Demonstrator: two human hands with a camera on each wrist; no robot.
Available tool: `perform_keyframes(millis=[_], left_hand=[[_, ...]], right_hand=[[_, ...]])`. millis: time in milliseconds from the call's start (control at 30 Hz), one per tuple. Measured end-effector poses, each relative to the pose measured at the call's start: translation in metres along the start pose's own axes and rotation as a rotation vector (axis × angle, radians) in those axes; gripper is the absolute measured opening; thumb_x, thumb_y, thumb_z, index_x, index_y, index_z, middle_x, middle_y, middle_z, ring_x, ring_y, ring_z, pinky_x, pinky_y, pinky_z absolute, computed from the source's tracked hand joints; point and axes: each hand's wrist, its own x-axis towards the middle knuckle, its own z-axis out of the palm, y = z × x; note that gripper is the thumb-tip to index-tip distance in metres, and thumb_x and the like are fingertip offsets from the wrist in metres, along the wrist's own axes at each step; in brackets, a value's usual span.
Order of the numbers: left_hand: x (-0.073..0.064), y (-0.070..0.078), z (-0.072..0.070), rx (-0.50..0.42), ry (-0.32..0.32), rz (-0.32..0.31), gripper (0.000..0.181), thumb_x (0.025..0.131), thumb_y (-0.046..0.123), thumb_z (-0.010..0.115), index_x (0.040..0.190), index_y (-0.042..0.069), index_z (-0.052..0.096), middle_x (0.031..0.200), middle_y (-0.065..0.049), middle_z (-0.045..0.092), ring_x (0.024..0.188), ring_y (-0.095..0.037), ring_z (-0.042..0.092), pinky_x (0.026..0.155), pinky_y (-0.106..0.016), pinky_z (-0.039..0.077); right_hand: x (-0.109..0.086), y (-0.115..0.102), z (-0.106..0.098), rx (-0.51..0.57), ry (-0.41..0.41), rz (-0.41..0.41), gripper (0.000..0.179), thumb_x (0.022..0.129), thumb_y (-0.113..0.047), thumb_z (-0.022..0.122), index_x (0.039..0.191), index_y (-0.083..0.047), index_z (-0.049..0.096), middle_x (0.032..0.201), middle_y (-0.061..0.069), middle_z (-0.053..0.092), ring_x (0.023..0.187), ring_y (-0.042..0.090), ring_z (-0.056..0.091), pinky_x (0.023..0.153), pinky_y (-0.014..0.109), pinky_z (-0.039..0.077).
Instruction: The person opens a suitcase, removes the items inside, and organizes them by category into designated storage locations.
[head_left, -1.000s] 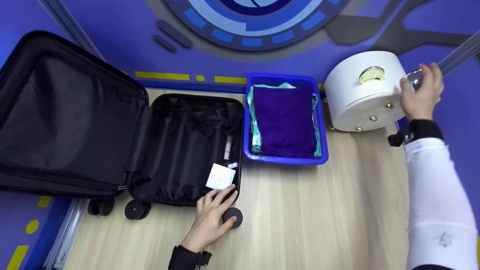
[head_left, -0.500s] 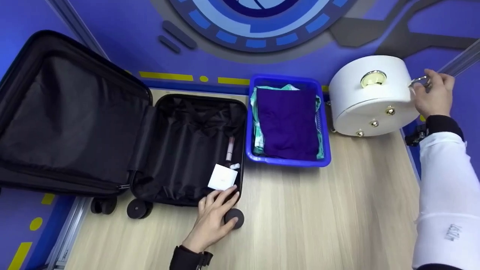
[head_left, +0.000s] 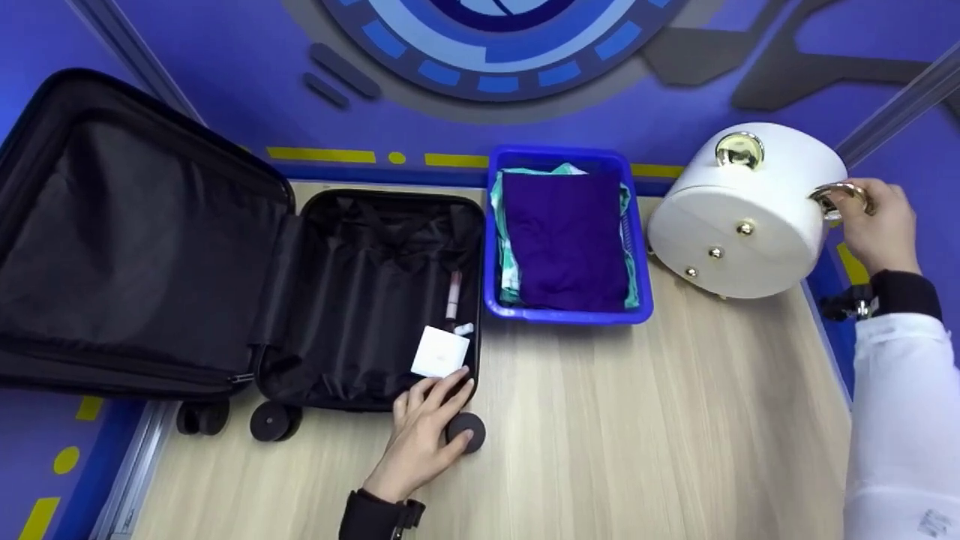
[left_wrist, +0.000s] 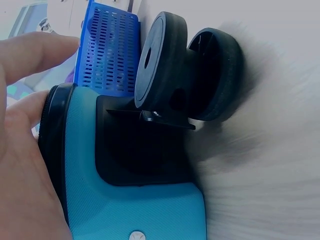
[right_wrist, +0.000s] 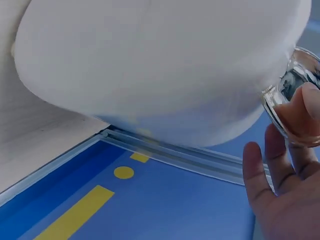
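Suitcase [head_left: 367, 292] first, since it hogs most of the left side: lying open flat on the wood-look table [head_left: 645, 420], black lining inside, turquoise shell showing in the left wrist view. Next biggest is a white drum-shaped box [head_left: 739, 206] over at the far right, past the basket, tipped so the flat face with its gold knobs shows. Can't tell whether its lower edge touches the table. Blue basket [head_left: 566, 318] sits between those two, right beside the suitcase, with folded dark purple cloth [head_left: 566, 240] on top of some teal-and-white cloth [head_left: 507, 259].

Hands now. Right hand [head_left: 879, 225], white sleeve [head_left: 904, 420] behind it, has the gold handle [head_left: 829, 193] on the box's right side pinched between thumb and finger, other fingers loose. Left hand [head_left: 422, 441] isn't gripping anything, just relaxed fingers resting over the suitcase's near right corner, thumb by the black wheel [head_left: 471, 425].

Small stuff, all in the right half of the suitcase: a white square item [head_left: 440, 352] just past the left fingertips, a pinkish tube [head_left: 453, 296] lying lengthwise near the side wall, and a tiny white piece [head_left: 464, 328] between them.
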Motion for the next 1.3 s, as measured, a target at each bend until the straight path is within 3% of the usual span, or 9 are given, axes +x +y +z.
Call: perform_keyframes(millis=[133, 300, 467, 633, 767, 967, 1100, 1200, 1300], left_hand=[[0.0, 0.0, 0.0, 0.007, 0.003, -0.001, 0.07, 0.091, 0.03, 0.075, 0.154, 0.013, 0.051, 0.167, 0.003, 0.035, 0.141, -0.029, 0.033, 0.105, -0.056, 0.023], [0.0, 0.001, 0.0, 0.008, -0.003, 0.003, 0.07, 0.091, 0.031, 0.075, 0.154, 0.013, 0.051, 0.167, 0.003, 0.036, 0.141, -0.03, 0.033, 0.105, -0.055, 0.024], [0.0, 0.001, 0.001, 0.004, -0.008, 0.011, 0.07, 0.091, 0.029, 0.076, 0.154, 0.012, 0.051, 0.167, 0.001, 0.036, 0.14, -0.031, 0.034, 0.105, -0.057, 0.024], [0.0, 0.001, 0.0, 0.012, -0.001, 0.009, 0.07, 0.09, 0.03, 0.075, 0.153, 0.012, 0.052, 0.167, 0.003, 0.036, 0.14, -0.03, 0.034, 0.105, -0.056, 0.024], [0.001, 0.001, -0.001, 0.013, 0.0, 0.01, 0.07, 0.09, 0.03, 0.075, 0.153, 0.012, 0.053, 0.167, 0.003, 0.036, 0.14, -0.031, 0.034, 0.105, -0.056, 0.024], [0.0, 0.001, 0.001, 0.013, 0.003, 0.016, 0.07, 0.09, 0.03, 0.076, 0.154, 0.013, 0.052, 0.167, 0.004, 0.036, 0.14, -0.03, 0.035, 0.105, -0.056, 0.024], [0.0, 0.002, 0.0, 0.012, 0.0, 0.012, 0.07, 0.089, 0.03, 0.076, 0.154, 0.014, 0.052, 0.167, 0.004, 0.036, 0.14, -0.03, 0.034, 0.106, -0.057, 0.022], [0.001, 0.002, 0.0, 0.013, 0.001, 0.008, 0.07, 0.089, 0.03, 0.076, 0.153, 0.013, 0.053, 0.166, 0.003, 0.037, 0.14, -0.03, 0.034, 0.105, -0.058, 0.022], [0.001, 0.002, -0.001, 0.013, 0.007, 0.01, 0.07, 0.089, 0.03, 0.076, 0.153, 0.013, 0.054, 0.166, 0.002, 0.038, 0.139, -0.031, 0.035, 0.105, -0.057, 0.023]], right_hand=[[-0.025, 0.005, 0.003, 0.118, 0.047, 0.047, 0.041, 0.107, -0.037, 0.054, 0.134, -0.01, 0.067, 0.109, -0.023, 0.058, 0.101, -0.004, 0.05, 0.092, 0.019, 0.036], [-0.063, 0.01, 0.011, 0.242, 0.151, 0.131, 0.035, 0.107, -0.036, 0.055, 0.137, -0.024, 0.069, 0.131, -0.022, 0.068, 0.119, -0.007, 0.058, 0.104, 0.016, 0.04], [-0.105, 0.008, 0.016, 0.171, 0.299, 0.126, 0.036, 0.108, -0.037, 0.053, 0.133, -0.019, 0.071, 0.131, -0.013, 0.07, 0.113, -0.014, 0.057, 0.099, 0.013, 0.042], [-0.157, -0.001, 0.019, 0.111, 0.426, 0.088, 0.039, 0.108, -0.036, 0.054, 0.131, -0.011, 0.072, 0.129, 0.006, 0.072, 0.104, -0.017, 0.055, 0.088, 0.009, 0.042], [-0.198, -0.008, 0.022, 0.126, 0.503, 0.05, 0.036, 0.108, -0.031, 0.056, 0.129, -0.006, 0.072, 0.127, 0.011, 0.073, 0.104, -0.018, 0.056, 0.09, 0.007, 0.044], [-0.248, -0.01, 0.022, 0.115, 0.523, -0.004, 0.029, 0.109, -0.019, 0.056, 0.128, -0.003, 0.071, 0.126, 0.013, 0.073, 0.109, -0.019, 0.056, 0.093, 0.006, 0.042], [-0.273, -0.014, 0.022, 0.124, 0.525, -0.049, 0.027, 0.108, -0.014, 0.056, 0.124, 0.004, 0.07, 0.122, 0.021, 0.073, 0.11, -0.019, 0.057, 0.108, 0.016, 0.042], [-0.289, -0.024, 0.023, 0.142, 0.513, -0.078, 0.026, 0.107, -0.012, 0.058, 0.122, 0.006, 0.069, 0.12, 0.015, 0.074, 0.109, -0.021, 0.057, 0.114, 0.026, 0.041], [-0.303, -0.038, 0.028, 0.177, 0.511, -0.114, 0.024, 0.105, -0.01, 0.06, 0.121, 0.006, 0.07, 0.119, 0.009, 0.075, 0.11, -0.017, 0.06, 0.111, 0.026, 0.044]])
